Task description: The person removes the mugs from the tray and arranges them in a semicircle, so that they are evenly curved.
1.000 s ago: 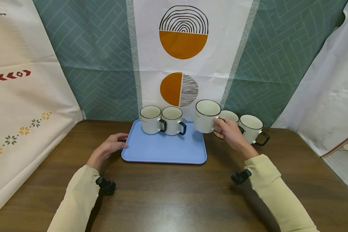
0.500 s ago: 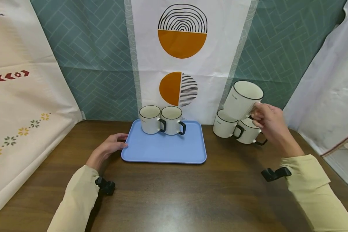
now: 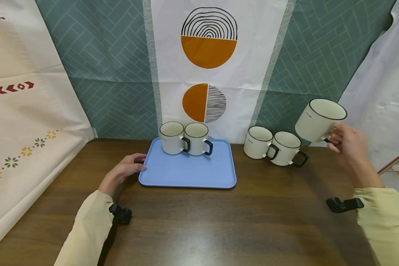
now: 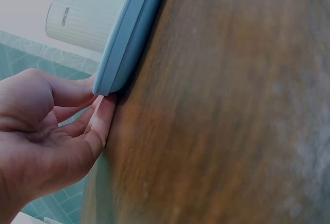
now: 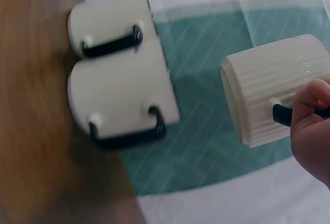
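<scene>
My right hand [image 3: 349, 142] grips a white mug [image 3: 317, 120] by its black handle, holding it tilted in the air at the right. Below and left of it, two similar mugs stand side by side on the table: a left mug [image 3: 255, 146] and a right mug [image 3: 282, 151]. My left hand [image 3: 128, 166] pinches the left edge of a blue tray [image 3: 189, 173]; in the left wrist view the thumb lies at the rim with fingers under it. On the tray's back part stand two more mugs, one at left [image 3: 170, 142] and one beside it [image 3: 194, 143].
The brown wooden table [image 3: 199, 221] spreads in front of the tray. A green patterned cloth [image 3: 113, 103] with a white printed panel [image 3: 242, 74] hangs right behind. Pale cloths hang at the left [image 3: 36, 122] and right [image 3: 379, 92].
My right hand has carried its mug from above the tray's right edge, over the two table mugs, to the far right. The left hand and tray have stayed put.
</scene>
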The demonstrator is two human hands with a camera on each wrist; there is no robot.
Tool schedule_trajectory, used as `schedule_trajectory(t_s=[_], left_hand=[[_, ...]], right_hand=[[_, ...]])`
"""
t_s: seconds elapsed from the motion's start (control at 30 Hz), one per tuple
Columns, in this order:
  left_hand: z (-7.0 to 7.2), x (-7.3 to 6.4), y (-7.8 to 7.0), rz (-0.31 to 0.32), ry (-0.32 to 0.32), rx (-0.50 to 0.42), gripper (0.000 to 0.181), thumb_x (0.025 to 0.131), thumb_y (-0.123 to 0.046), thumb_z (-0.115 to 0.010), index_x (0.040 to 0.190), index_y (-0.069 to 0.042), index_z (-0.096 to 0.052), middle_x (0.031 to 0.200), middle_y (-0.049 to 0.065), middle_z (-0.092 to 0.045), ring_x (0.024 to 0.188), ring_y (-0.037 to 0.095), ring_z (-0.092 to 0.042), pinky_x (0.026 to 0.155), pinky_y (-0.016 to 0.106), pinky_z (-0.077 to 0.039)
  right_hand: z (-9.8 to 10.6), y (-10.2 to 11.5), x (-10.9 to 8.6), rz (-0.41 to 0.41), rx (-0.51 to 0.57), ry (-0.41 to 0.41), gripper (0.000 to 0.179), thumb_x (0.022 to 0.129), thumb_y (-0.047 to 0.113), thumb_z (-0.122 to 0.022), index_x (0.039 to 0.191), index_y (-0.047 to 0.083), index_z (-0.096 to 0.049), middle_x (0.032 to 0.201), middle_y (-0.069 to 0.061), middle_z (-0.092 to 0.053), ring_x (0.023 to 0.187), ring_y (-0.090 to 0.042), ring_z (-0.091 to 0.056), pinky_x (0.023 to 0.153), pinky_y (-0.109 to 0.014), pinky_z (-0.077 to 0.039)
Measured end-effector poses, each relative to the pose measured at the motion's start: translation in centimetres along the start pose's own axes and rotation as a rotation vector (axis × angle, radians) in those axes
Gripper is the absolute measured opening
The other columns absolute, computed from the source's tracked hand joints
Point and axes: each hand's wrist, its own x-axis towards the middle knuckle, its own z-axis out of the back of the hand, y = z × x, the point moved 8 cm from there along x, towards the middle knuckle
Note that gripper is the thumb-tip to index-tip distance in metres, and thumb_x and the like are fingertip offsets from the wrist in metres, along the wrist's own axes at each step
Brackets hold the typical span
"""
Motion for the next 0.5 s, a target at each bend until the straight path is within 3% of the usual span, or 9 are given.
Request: schedule_trajectory(t_s=[0.1, 0.23, 0.5], left_hand=[[0.0, 0.0, 0.0, -0.003, 0.001, 0.009, 0.055, 0.093, 0.0, -0.054, 0.14, 0.015, -0.032, 0.139, 0.036, -0.037, 0.12, 0.04, -0.043, 0.1, 0.048, -0.041], [0.0, 0.0, 0.0, -0.003, -0.002, 0.014, 0.055, 0.092, -0.001, -0.054, 0.14, 0.015, -0.032, 0.138, 0.036, -0.037, 0.12, 0.041, -0.042, 0.1, 0.049, -0.04], [0.0, 0.1, 0.1, 0.014, 0.001, 0.001, 0.055, 0.092, 0.001, -0.054, 0.141, 0.015, -0.032, 0.14, 0.035, -0.036, 0.119, 0.04, -0.044, 0.1, 0.049, -0.04]], right_hand=[[2.0, -0.3, -0.4, -0.016, -0.01, -0.061, 0.043, 0.103, 0.007, -0.04, 0.06, 0.003, -0.038, 0.059, -0.005, -0.015, 0.052, -0.016, -0.012, 0.041, -0.027, -0.009], [3.8, -1.1, -1.0, -0.042, -0.001, -0.076, 0.041, 0.103, 0.005, -0.037, 0.063, 0.001, -0.045, 0.059, -0.006, -0.015, 0.053, -0.018, -0.013, 0.041, -0.029, -0.009], [5.9, -4.5, -2.3, -0.168, 0.143, -0.038, 0.045, 0.104, 0.007, -0.023, 0.059, 0.006, -0.028, 0.06, -0.003, -0.009, 0.053, -0.016, -0.002, 0.043, -0.027, -0.003]])
